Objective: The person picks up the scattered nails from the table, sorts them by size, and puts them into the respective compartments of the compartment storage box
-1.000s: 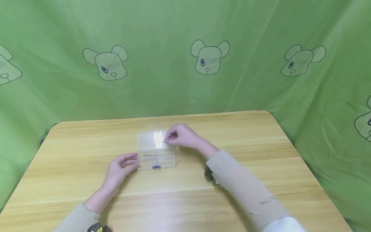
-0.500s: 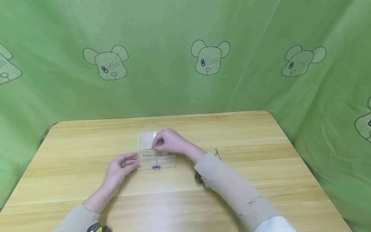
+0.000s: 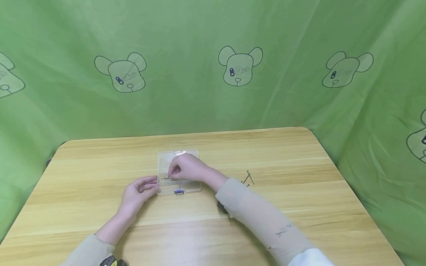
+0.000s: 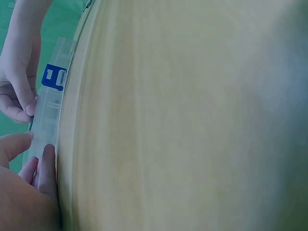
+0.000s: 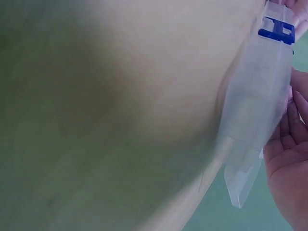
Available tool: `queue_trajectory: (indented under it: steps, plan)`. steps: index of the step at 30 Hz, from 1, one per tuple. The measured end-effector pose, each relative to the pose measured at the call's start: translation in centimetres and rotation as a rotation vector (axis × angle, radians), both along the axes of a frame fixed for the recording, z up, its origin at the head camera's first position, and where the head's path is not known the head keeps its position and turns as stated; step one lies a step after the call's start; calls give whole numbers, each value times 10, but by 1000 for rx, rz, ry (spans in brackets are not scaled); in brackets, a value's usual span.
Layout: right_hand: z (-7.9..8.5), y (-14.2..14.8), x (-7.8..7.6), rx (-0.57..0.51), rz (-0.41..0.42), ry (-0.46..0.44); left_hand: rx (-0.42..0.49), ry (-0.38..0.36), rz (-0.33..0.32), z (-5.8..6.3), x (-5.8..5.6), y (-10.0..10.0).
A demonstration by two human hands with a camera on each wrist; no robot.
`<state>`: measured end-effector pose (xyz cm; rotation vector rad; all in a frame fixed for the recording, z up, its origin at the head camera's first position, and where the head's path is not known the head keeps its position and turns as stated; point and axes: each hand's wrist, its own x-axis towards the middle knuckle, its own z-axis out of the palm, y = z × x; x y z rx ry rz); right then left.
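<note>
A clear plastic box [image 3: 191, 187] with a blue latch [image 3: 179, 192] lies on the table, its lid [image 3: 164, 160] folded back. My left hand [image 3: 134, 195] holds the box at its left end, thumb and fingers against the wall. Over the box's left compartment, my right hand [image 3: 188, 168] pinches a screw between thumb and fingertips; most of it is hidden by the fingers. A thin metal screw [image 3: 164, 178] shows in that compartment, right at the fingertips. In the right wrist view the box [image 5: 255, 91] stands beside the palm.
Several loose screws [image 3: 250, 177] lie on the wooden table [image 3: 283, 155] right of the box, partly behind the right sleeve [image 3: 259, 210]. A green curtain [image 3: 186, 107] hangs behind the table's far edge.
My right hand has moved left and down with the screw, from over the lid to the left compartment. More loose screws show beside the sleeve. The left hand stays put.
</note>
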<state>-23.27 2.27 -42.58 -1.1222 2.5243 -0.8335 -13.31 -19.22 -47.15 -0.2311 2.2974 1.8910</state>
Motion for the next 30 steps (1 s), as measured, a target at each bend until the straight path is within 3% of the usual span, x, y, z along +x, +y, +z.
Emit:
queue_trajectory:
  steps: [13, 30]
  plan:
    - [-7, -5, 1, 57, -34, 47, 0, -3, -3, 0, 0, -1]
    - [2, 22, -10, -31, -54, -48, 14, 1, 5, 0, 0, 0]
